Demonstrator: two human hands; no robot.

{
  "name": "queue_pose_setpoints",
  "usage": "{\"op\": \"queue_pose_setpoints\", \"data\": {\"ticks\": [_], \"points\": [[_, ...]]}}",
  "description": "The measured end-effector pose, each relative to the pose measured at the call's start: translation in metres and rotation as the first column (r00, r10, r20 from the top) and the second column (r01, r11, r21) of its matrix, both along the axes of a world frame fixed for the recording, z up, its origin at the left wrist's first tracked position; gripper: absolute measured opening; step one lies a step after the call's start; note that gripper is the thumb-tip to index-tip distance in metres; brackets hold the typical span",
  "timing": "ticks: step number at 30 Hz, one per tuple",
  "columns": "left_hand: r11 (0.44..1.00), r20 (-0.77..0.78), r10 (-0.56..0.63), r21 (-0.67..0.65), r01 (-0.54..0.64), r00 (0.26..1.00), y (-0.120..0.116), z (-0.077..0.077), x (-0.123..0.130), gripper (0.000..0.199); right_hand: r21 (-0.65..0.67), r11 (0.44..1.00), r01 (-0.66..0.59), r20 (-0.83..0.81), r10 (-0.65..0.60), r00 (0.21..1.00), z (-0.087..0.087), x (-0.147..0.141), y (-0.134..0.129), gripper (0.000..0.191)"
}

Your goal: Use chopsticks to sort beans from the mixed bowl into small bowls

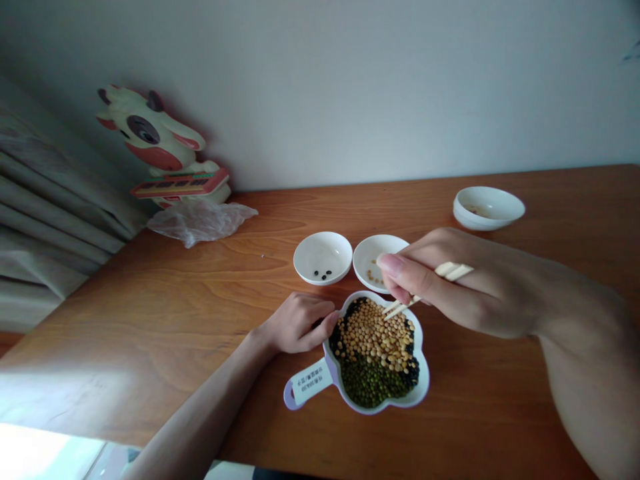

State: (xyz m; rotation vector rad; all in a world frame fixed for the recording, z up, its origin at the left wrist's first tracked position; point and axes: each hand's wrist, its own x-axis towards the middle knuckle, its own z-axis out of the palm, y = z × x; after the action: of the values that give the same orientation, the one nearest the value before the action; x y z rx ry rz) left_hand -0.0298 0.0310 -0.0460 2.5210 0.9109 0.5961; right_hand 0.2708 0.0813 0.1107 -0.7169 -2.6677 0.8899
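Three kinds of beans fill the dish [424, 381], which sits toward the near edge of the tabletop [150, 320], about midway along it. Yellow soybeans [370, 333] heap across its upper part, mung beans [367, 385] lie at the bottom, and black beans [345, 317] line the sides. Its lilac-and-white handle [307, 383] points toward the near left.

The right hand [475, 287] hangs over the dish's far rim, pinching a pair of pale chopsticks [453, 271]. The sticks are pressed close together, and their tips [387, 312] sit just above the soybeans. Whether a bean lies between them is too small to tell.

The left hand [297, 323] lies beside the dish on its left, with the fingers curled and the fingertips touching the rim. I cannot tell whether it grips the rim or only rests there.

Two small white bowls stand just beyond the dish, close together. The left bowl [323, 245] holds a few black beans, and the right bowl [374, 245] holds a few soybeans, partly behind the right hand. A third bowl [487, 199] sits near the far right edge, with a little tan residue inside. A plastic bag [197, 223] and a cow figurine [155, 127] stand at the far left corner.
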Motion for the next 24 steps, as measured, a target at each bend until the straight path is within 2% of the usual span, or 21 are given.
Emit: {"op": "queue_pose_setpoints", "data": {"ticks": [11, 19, 21, 24], "points": [[1.0, 0.034, -0.008, -0.002, 0.008, 0.999, 0.001, 0.001, 0.001, 0.04, 0.009, 1.0, 0.009, -0.072, -0.008, 0.997, -0.004, -0.002, 0.0, 0.066], [1.0, 0.019, -0.008, -0.008, 0.008, 1.0, 0.0, 0.0, -0.001, 0.041, 0.021, 1.0, -0.008, -0.152, 0.011, 0.988, 0.008, 0.005, -0.002, 0.058], [1.0, 0.023, -0.009, -0.007, 0.009, 1.0, 0.0, -0.001, -0.001, 0.041, 0.043, 0.997, 0.068, -0.236, -0.056, 0.97, 0.013, 0.015, -0.002, 0.057], [1.0, 0.027, -0.007, -0.006, 0.008, 1.0, 0.001, -0.003, -0.002, 0.04, 0.044, 0.956, 0.289, -0.378, -0.252, 0.891, 0.018, 0.033, -0.001, 0.06]]}}
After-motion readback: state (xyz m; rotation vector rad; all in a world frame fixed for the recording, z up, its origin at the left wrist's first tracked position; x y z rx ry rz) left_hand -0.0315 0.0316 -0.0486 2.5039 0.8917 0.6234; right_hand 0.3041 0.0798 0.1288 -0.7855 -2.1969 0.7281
